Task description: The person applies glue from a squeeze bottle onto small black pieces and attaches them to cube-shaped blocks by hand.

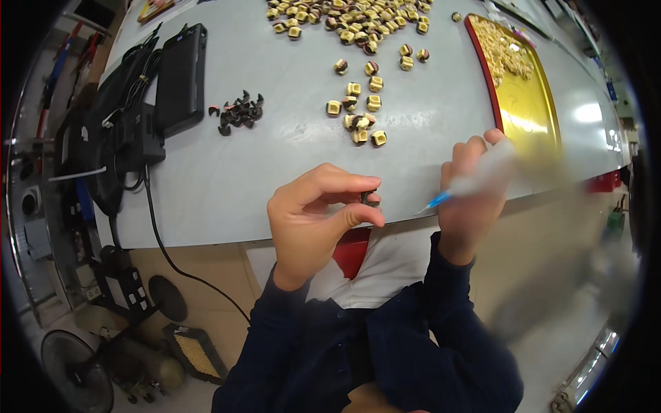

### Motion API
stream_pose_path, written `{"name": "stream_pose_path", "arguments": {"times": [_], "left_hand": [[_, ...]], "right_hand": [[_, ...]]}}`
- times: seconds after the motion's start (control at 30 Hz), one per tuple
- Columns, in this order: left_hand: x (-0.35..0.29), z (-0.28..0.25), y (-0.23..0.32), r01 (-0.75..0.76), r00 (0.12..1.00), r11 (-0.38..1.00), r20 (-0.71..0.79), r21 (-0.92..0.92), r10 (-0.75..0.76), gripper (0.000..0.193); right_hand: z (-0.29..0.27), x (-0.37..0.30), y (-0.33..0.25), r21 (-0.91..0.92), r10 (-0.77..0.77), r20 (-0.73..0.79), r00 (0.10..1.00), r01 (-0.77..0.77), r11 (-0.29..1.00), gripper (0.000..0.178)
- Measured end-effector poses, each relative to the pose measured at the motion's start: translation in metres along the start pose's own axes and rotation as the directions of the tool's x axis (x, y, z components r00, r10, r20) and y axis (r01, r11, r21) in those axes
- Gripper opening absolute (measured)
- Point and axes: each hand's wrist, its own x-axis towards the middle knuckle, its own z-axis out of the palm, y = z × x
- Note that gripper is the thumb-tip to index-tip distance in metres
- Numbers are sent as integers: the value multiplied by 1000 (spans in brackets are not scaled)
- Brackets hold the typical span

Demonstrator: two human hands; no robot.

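Note:
My left hand (303, 217) pinches a small dark curved piece (372, 199) between thumb and fingers, over the table's near edge. To the right, my right hand (469, 210) is closed around a whitish translucent dispenser (487, 167), blurred by motion. Its blue needle tip (438, 199) points left and down, apart from the dark piece. Beyond my left hand lies a little heap of dark curved pieces (241, 111). Several small cream-and-dark blocks (360, 124) sit loosely in a line further off.
A large pile of similar blocks (351, 20) covers the far middle of the grey table (289, 151). At the right stands a yellow tray (527, 113) with a red rim, holding many cream pieces. A black box (182, 79) and cables occupy the left.

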Motion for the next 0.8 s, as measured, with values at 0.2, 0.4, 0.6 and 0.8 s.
{"name": "stream_pose_path", "arguments": {"times": [0.2,0.4,0.6,0.8], "left_hand": [[2,8,0,-68,997,980,45,187,60,31],[0,9,-3,-49,997,966,66,252,33,28],[1,10,-3,-88,995,955,76,284,69,27],[1,10,-2,-108,992,938,91,330,82,28]], "right_hand": [[6,-4,-7,-96,-12,157,987,28,995,51],[12,-5,-9,-224,17,131,991,13,974,49],[12,-5,-12,-192,55,139,989,-27,981,48],[12,-6,-10,-199,51,145,988,-22,980,48]]}}
